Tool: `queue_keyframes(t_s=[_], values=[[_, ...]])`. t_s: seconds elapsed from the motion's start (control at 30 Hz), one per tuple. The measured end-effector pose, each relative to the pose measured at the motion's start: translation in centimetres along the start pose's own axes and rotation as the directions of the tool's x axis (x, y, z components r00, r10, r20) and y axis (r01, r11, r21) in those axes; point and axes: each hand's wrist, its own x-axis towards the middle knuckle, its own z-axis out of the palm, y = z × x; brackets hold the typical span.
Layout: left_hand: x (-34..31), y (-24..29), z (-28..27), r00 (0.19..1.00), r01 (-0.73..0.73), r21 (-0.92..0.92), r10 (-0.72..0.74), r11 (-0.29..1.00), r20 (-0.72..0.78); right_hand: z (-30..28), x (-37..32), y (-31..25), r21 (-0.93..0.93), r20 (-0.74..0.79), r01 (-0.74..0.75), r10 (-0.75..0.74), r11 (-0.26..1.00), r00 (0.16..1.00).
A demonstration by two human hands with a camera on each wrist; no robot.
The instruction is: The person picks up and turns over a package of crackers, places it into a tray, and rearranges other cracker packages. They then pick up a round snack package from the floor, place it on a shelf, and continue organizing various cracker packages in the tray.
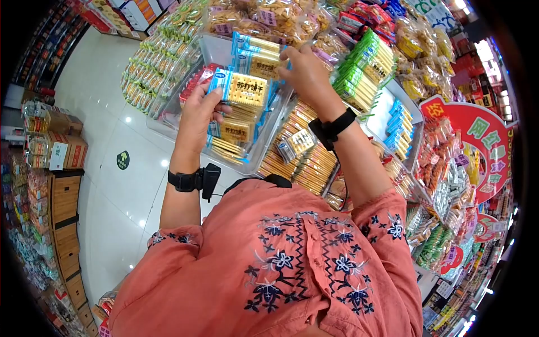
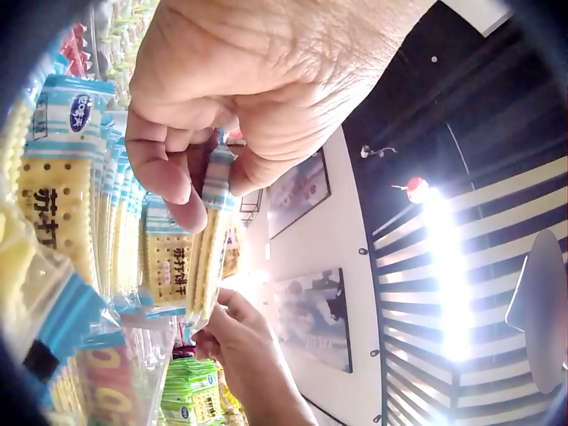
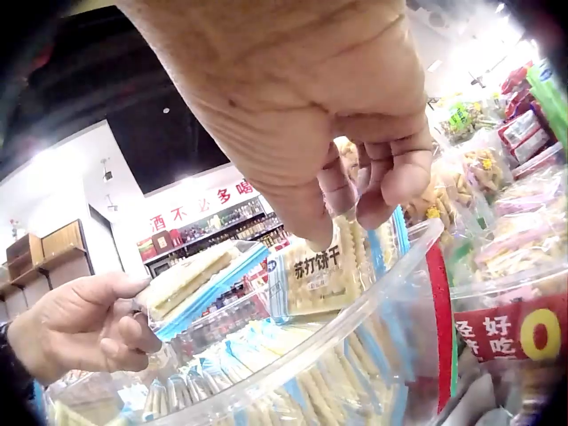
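My left hand [image 1: 200,115] pinches the blue end of a cracker packet [image 1: 245,90] between thumb and fingers, above a clear bin [image 1: 259,147] of similar packets. In the left wrist view that packet [image 2: 209,253] is seen edge-on below the left hand [image 2: 257,80]. My right hand [image 1: 307,73] is at the bin's far right side, its curled fingers at another cracker packet [image 1: 259,64]. The right wrist view shows the right hand's thumb and fingers [image 3: 330,232] at the top of an upright packet [image 3: 306,282], and the left hand [image 3: 84,328] holding its packet [image 3: 200,284].
Green packets [image 1: 365,73] lie right of the bin, with bagged snacks [image 1: 269,19] behind it. A small loose pack [image 1: 296,145] rests on stick-shaped packets [image 1: 309,171] nearer the body. Tiled floor [image 1: 112,101] and wooden drawers [image 1: 66,199] are on the left.
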Motion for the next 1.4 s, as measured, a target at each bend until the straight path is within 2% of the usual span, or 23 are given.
queue_keyframes(t_s=[0.33, 0.43, 0.53, 0.63, 0.67, 0.73, 0.87, 0.97, 1.4], values=[[0.0, -0.2, 0.0, 1.0, 0.005, -0.012, -0.005, 1.0, 0.005, -0.1, 0.0, -0.6, 0.061, 0.01, 0.071, -0.071, 0.996, 0.997], [0.1, -0.5, -0.2, 1.0, 0.002, -0.018, -0.002, 1.0, 0.009, 0.0, 0.2, -0.7, 0.161, 0.074, 0.037, -0.049, 0.986, 0.996], [0.0, -0.4, -0.2, 1.0, -0.004, -0.016, 0.004, 1.0, 0.006, 0.9, 0.0, -0.3, 0.281, 0.014, 0.009, -0.013, 0.96, 1.0], [-0.4, 0.0, -0.2, 1.0, -0.023, -0.02, 0.022, 1.0, -0.004, 0.2, 0.1, 0.2, 0.431, 0.008, -0.013, 0.011, 0.902, 1.0], [-0.4, -0.1, -0.3, 0.999, -0.035, -0.023, 0.035, 0.999, -0.005, -0.4, 0.1, 0.3, 0.503, 0.115, -0.149, 0.104, 0.851, 0.988], [-0.4, -0.1, -0.4, 0.999, -0.043, -0.027, 0.043, 0.999, 0.0, -3.0, -0.1, -0.9, 0.587, 0.338, -0.418, 0.259, 0.694, 0.905], [-0.5, 0.3, -0.1, 0.999, -0.038, -0.033, 0.038, 0.999, 0.012, -3.2, -0.7, 0.6, 0.796, 0.364, -0.437, 0.247, 0.419, 0.898], [-0.5, 0.4, 0.1, 0.999, -0.045, -0.041, 0.046, 0.998, 0.029, -3.4, -1.1, 1.6, 0.814, 0.382, -0.452, 0.251, 0.365, 0.89], [-1.2, 1.2, 0.8, 0.996, -0.055, -0.082, 0.06, 0.995, 0.066, -3.8, -2.5, 1.2, 0.822, 0.388, -0.458, 0.256, 0.339, 0.886]])
